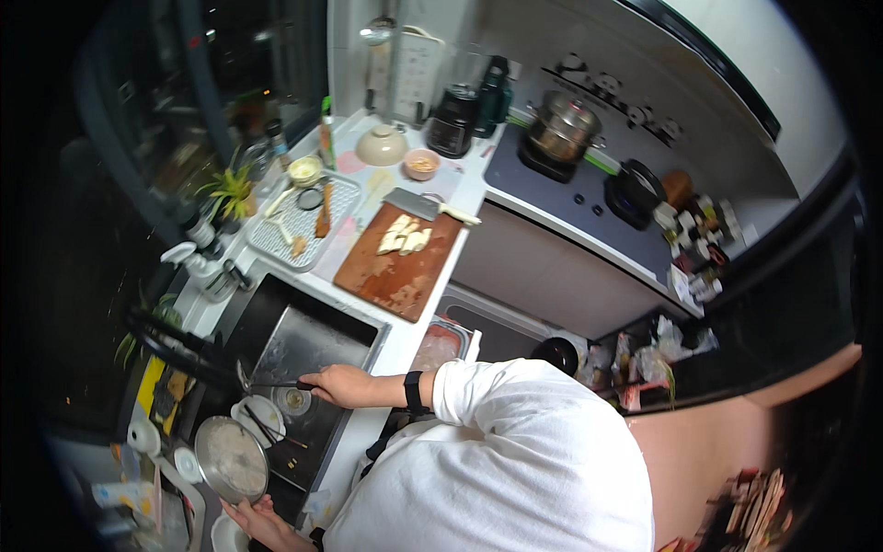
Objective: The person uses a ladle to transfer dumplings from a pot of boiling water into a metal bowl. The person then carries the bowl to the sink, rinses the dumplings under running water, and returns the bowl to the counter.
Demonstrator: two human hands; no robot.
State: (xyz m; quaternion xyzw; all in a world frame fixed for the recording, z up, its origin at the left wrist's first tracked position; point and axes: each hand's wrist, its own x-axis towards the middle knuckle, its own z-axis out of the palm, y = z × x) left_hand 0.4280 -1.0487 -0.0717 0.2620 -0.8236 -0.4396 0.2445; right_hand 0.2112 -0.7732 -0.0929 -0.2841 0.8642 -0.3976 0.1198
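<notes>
My right hand [338, 385] is closed round the dark handle of a long thin utensil [271, 385], which looks like a ladle or spoon. Its metal head reaches toward the faucet, over the sink [379, 342]. At the lower left, my left hand [256, 520] grips the near rim of a round metal basin [232, 458], tilted, with a pale greyish inside. Just beyond the basin, a white bowl [274, 411] sits in the sink with dark chopsticks [262, 423] across it. The black faucet [175, 345] arches in from the left.
A wooden cutting board [368, 276] with pale cut pieces [403, 237] and a cleaver [414, 203] lies beyond the sink. A grey draining tray [345, 198] stands left of it. A steamer pot [563, 124] is on the far stove; an open drawer [474, 345] juts out beside me.
</notes>
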